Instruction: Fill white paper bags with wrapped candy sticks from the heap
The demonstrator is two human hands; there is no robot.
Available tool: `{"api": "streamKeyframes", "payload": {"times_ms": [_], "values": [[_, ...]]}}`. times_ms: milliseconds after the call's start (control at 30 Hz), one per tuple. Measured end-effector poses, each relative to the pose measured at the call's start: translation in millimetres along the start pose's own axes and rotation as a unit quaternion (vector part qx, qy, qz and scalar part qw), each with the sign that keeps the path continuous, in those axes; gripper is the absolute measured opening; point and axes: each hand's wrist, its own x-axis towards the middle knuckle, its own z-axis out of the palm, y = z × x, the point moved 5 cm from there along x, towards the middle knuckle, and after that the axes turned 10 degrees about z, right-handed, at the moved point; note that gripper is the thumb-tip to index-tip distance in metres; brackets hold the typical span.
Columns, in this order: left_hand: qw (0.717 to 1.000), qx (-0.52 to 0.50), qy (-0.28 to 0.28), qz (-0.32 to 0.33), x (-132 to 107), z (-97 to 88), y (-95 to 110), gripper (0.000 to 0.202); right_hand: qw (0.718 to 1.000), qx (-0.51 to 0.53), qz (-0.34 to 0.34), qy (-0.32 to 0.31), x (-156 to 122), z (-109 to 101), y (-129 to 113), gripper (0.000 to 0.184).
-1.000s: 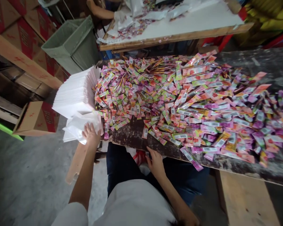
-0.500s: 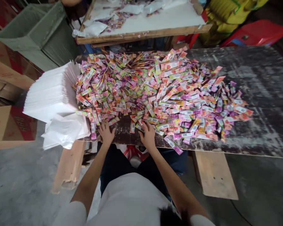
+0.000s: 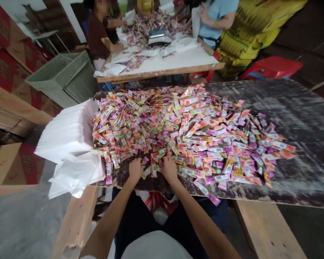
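Observation:
A wide heap of small colourful sachets (image 3: 183, 133) in pink, green, orange and purple covers the dark worn tabletop (image 3: 299, 118). Both my hands rest at the near edge of the heap. My left hand (image 3: 135, 169) lies knuckles up with the fingers curled onto a few sachets. My right hand (image 3: 169, 168) sits beside it, fingers bent down into the packets. What each hand grips under the fingers is hidden. A tall fanned stack of white bags (image 3: 67, 131) stands at the table's left end, with loose white bags (image 3: 75, 174) slumped in front of it.
Beyond stands a second table (image 3: 162, 68) with more sachets and white bags, where other people sit at work. A green bin (image 3: 64, 77) and cardboard boxes (image 3: 13, 163) stand at left. A red plastic stool (image 3: 270, 66) and yellow sacks (image 3: 248, 39) are at the back right.
My left hand left the white bags and came to the heap's near edge beside my right hand. Both hands pushed further into the sachets. The view tilted up, showing the people at the far table.

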Motion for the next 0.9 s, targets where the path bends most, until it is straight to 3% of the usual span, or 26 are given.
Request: {"api": "streamKeyframes", "payload": {"times_ms": [133, 267, 367, 433, 533, 600, 667, 767, 900], "values": [[1.0, -0.007, -0.024, 0.004, 11, -8.8, -10, 0.021, 0.997, -0.023, -0.015, -0.065, 8, -10, -1, 0.02], [0.991, -0.11, 0.057, -0.055, -11, -13.7, -46, 0.03, 0.998, 0.028, -0.018, -0.059, -5, -30, 32, 0.03], [0.975, -0.17, 0.095, -0.106, -33, -9.1, -67, 0.02, 0.986, 0.123, 0.04, -0.108, -14, -38, 56, 0.03], [0.974, -0.174, 0.111, -0.097, -39, -5.5, -64, 0.023, 0.975, 0.174, 0.081, -0.113, -12, -44, 61, 0.035], [0.981, -0.157, 0.115, -0.017, -33, 0.2, -36, 0.029, 0.975, 0.202, 0.069, -0.064, 5, -56, 44, 0.05], [0.986, -0.14, 0.088, 0.014, -25, 6.5, -16, 0.031, 0.984, 0.172, 0.035, -0.04, 20, -59, 26, 0.046], [0.991, -0.126, 0.041, 0.004, -19, 13.6, -5, 0.033, 0.992, 0.11, 0.005, -0.062, 31, -55, 11, 0.034], [0.992, -0.122, -0.007, -0.02, -19, 19.5, -8, 0.036, 0.991, 0.033, -0.014, -0.128, 32, -40, 8, 0.03], [0.99, -0.135, 0.045, -0.02, -24, 15.3, -23, 0.044, 0.993, 0.042, -0.018, -0.112, 20, -33, 21, 0.029]]}}
